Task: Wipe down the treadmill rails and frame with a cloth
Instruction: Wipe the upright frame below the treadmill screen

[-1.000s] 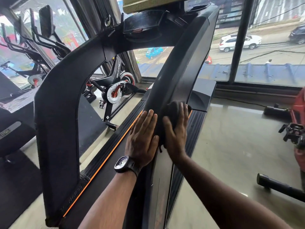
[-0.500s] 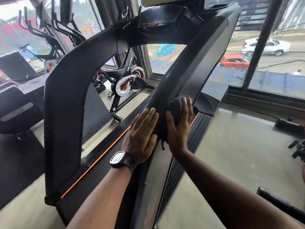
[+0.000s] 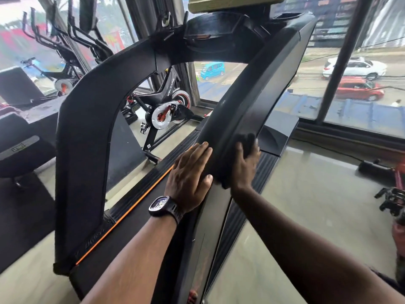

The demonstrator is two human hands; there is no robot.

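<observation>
The black treadmill frame arches over the deck, and its right upright slants down the middle of the view. My right hand presses a dark cloth against the outer side of that upright, fingers laid over the cloth. A corner of the cloth hangs below my palm. My left hand, with a black watch on the wrist, rests flat on the inner side of the same upright. The side rail with its orange stripe runs beneath my left hand.
Spin bikes and other gym machines stand at the left, by the windows. The polished floor lies to the right, with dark equipment at its far right edge. The treadmill console sits above.
My view has swung a little to the left. The right hand with the cloth has crept slightly up the upright. The left hand stays flat beside it.
</observation>
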